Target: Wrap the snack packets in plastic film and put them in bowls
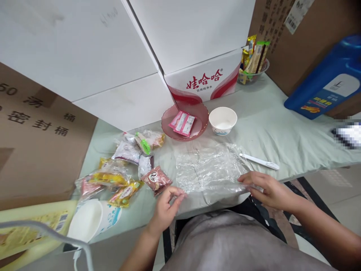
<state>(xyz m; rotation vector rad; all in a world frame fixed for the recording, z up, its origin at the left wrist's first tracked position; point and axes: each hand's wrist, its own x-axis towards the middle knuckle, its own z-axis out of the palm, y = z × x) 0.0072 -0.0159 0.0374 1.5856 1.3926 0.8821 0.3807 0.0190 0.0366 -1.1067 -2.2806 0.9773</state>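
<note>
A clear plastic bag (208, 165) lies flat and crinkled on the pale green cloth in front of me. At its near left corner, my left hand (167, 209) has thumb and fingers closed on the edge. My right hand (266, 189) pinches the near right corner, with the fingers bent over the film. Close to my left fingers is a brown wrapped snack (157, 179). Just beyond the right hand rests a white utility knife (260, 161). A pink glass bowl (203, 128) holding pink packets (184, 124) stands behind the bag, beside a white paper bowl (222, 118).
Several wrapped snacks (113, 175) are heaped on the left. Nearer stand a tilted paper cup (87, 220), a yellow container (34, 229) and a grey cable (47, 231). White boxes (135, 98) wall the back. A snack bowl (262, 71) and blue bottle (324, 82) are right.
</note>
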